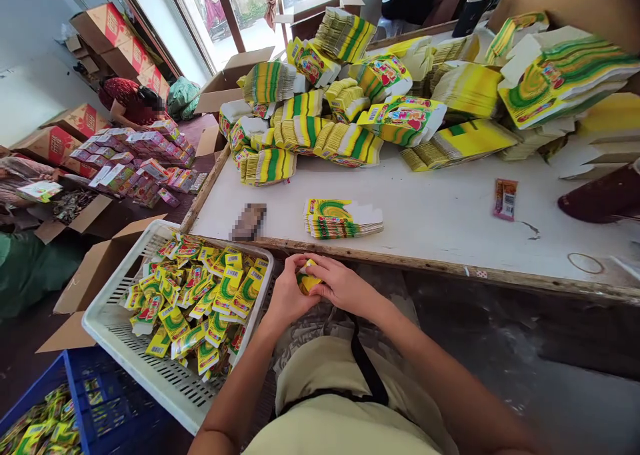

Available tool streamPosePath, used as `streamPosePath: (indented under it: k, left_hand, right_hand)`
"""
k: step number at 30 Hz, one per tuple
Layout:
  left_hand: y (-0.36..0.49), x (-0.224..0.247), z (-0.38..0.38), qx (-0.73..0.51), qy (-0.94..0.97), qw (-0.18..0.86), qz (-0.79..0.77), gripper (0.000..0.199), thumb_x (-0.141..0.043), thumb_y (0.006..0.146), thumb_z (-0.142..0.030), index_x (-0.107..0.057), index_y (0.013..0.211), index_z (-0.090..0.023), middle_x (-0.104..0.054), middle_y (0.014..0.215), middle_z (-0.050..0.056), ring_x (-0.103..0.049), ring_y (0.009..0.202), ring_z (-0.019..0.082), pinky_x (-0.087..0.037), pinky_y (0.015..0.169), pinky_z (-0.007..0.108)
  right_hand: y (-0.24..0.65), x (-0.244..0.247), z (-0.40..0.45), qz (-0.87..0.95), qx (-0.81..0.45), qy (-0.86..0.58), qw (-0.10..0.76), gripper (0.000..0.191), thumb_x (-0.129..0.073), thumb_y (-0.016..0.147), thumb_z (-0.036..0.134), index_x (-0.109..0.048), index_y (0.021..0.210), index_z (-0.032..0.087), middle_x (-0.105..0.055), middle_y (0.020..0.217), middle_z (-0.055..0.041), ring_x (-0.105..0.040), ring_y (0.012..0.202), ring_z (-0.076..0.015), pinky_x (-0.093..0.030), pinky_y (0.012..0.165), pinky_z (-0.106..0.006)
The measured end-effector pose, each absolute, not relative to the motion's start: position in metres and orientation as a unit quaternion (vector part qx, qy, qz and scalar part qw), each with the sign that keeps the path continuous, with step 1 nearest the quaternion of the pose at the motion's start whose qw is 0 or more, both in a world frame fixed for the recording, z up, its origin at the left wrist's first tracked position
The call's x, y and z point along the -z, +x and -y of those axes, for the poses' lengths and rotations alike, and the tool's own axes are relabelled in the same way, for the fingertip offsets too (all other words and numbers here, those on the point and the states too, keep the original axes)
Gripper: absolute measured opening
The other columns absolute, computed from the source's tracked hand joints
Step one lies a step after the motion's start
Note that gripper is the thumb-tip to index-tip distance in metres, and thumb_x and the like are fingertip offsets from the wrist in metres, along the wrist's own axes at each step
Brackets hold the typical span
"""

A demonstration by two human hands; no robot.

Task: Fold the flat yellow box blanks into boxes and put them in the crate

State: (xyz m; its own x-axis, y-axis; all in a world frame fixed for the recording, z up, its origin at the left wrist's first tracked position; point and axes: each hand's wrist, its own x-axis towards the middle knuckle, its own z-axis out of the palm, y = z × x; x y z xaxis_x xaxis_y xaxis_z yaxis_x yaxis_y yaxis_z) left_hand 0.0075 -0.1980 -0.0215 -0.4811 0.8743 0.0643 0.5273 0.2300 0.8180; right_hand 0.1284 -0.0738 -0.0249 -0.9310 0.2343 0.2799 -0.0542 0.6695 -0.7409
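Observation:
Between my two hands, just off the table's front edge, is a small yellow and green carton (309,281). My left hand (287,295) has its fingers curled round the carton's left side. On its other side my right hand (345,285) grips it, with the fingers laid over the top, so much of the carton is hidden. A fanned stack of flat printed cartons (343,219) lies on the table (440,208) just beyond my hands. To my left, a white plastic basket (173,381) holds many small yellow and green cartons (230,288).
Bundles of flat yellow cartons (300,128) are heaped along the table's back. A small sachet (505,199) and a rubber band (586,263) lie at the right. A blue crate (83,401) stands at lower left. Other people sit by stacked boxes (135,155) and behind the table.

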Motion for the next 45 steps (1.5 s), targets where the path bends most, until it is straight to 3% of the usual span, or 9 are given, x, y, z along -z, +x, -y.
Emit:
streamPosePath:
  k: [3,9,12,16,26,32,36,40,45]
  left_hand:
    - [0.009,0.023,0.197,-0.410,0.459,0.228,-0.754,0.066,-0.070,0.064,-0.013,-0.041,0.122,-0.022,-0.061,0.116,0.008,-0.063,0.108,0.023,-0.053,0.091,0.039]
    - [0.007,0.023,0.200,-0.379,0.464,0.279,-0.750,0.066,-0.077,0.065,-0.023,-0.042,0.120,-0.023,-0.063,0.119,0.008,-0.065,0.106,0.024,-0.053,0.089,0.040]
    - [0.006,0.022,0.202,-0.363,0.464,0.287,-0.755,0.068,-0.078,0.064,-0.026,-0.041,0.122,-0.023,-0.066,0.114,0.006,-0.067,0.101,0.024,-0.054,0.087,0.039]
    - [0.004,0.021,0.201,-0.354,0.471,0.239,-0.772,0.069,-0.076,0.063,-0.020,-0.042,0.122,-0.023,-0.067,0.109,0.006,-0.067,0.101,0.024,-0.054,0.086,0.039]
    - [-0.001,0.014,0.194,-0.294,0.511,0.189,-0.785,0.065,-0.071,0.066,-0.016,-0.046,0.126,-0.018,-0.064,0.122,0.013,-0.062,0.111,0.030,-0.049,0.096,0.047]
    - [-0.017,0.012,0.210,-0.282,0.517,0.156,-0.793,0.056,-0.073,0.070,-0.026,-0.052,0.121,-0.022,-0.067,0.116,0.008,-0.065,0.104,0.027,-0.051,0.091,0.041]
    - [-0.065,0.001,0.246,-0.238,0.454,0.061,-0.856,0.054,-0.074,0.073,-0.036,-0.054,0.121,-0.019,-0.066,0.113,0.011,-0.063,0.107,0.031,-0.048,0.096,0.049]
    - [-0.096,-0.005,0.272,-0.229,0.374,-0.088,-0.895,0.073,-0.077,0.070,-0.047,-0.048,0.129,-0.015,-0.056,0.129,0.019,-0.049,0.126,0.039,-0.036,0.107,0.060]
    - [-0.067,0.003,0.252,-0.327,0.453,0.033,-0.829,0.050,-0.069,0.082,-0.040,-0.053,0.125,-0.021,-0.060,0.126,0.012,-0.054,0.122,0.028,-0.043,0.105,0.049]
  right_hand:
    - [0.128,0.025,0.072,0.897,-0.399,-0.052,0.182,0.012,-0.057,0.093,0.024,-0.066,0.099,0.019,-0.061,0.126,-0.0131,-0.059,0.117,-0.0264,-0.050,0.098,-0.043]
    - [0.132,0.022,0.068,0.888,-0.424,-0.045,0.173,0.021,-0.051,0.096,0.024,-0.065,0.081,0.021,-0.064,0.104,-0.0074,-0.062,0.100,-0.0217,-0.052,0.086,-0.035]
    - [0.133,0.022,0.068,0.883,-0.443,-0.034,0.151,0.019,-0.052,0.095,0.023,-0.066,0.083,0.021,-0.064,0.107,-0.0079,-0.064,0.099,-0.0206,-0.053,0.084,-0.034]
    - [0.132,0.024,0.070,0.903,-0.406,-0.045,0.134,0.006,-0.062,0.089,0.020,-0.066,0.094,0.021,-0.059,0.126,-0.0120,-0.059,0.115,-0.0274,-0.050,0.096,-0.044]
    - [0.129,0.031,0.076,0.842,-0.472,-0.125,0.231,0.032,-0.071,0.080,0.023,-0.055,0.108,0.021,-0.058,0.125,-0.0126,-0.056,0.119,-0.0282,-0.045,0.103,-0.048]
    - [0.119,0.029,0.069,0.836,-0.484,-0.118,0.231,0.046,-0.073,0.077,0.031,-0.053,0.118,0.022,-0.060,0.119,-0.0108,-0.059,0.111,-0.0278,-0.049,0.096,-0.044]
    - [0.109,0.030,0.017,0.842,-0.372,-0.236,0.310,0.047,-0.069,0.082,0.036,-0.052,0.123,0.019,-0.061,0.118,-0.0148,-0.058,0.111,-0.0324,-0.047,0.096,-0.049]
    - [0.099,0.042,-0.030,0.884,-0.225,-0.335,0.236,0.027,-0.063,0.085,0.024,-0.061,0.110,0.015,-0.065,0.107,-0.0178,-0.059,0.100,-0.0353,-0.047,0.089,-0.051]
    - [0.096,0.049,-0.036,0.896,-0.170,-0.334,0.239,0.024,-0.064,0.084,0.022,-0.060,0.106,0.017,-0.064,0.100,-0.0162,-0.057,0.095,-0.0337,-0.047,0.084,-0.048]
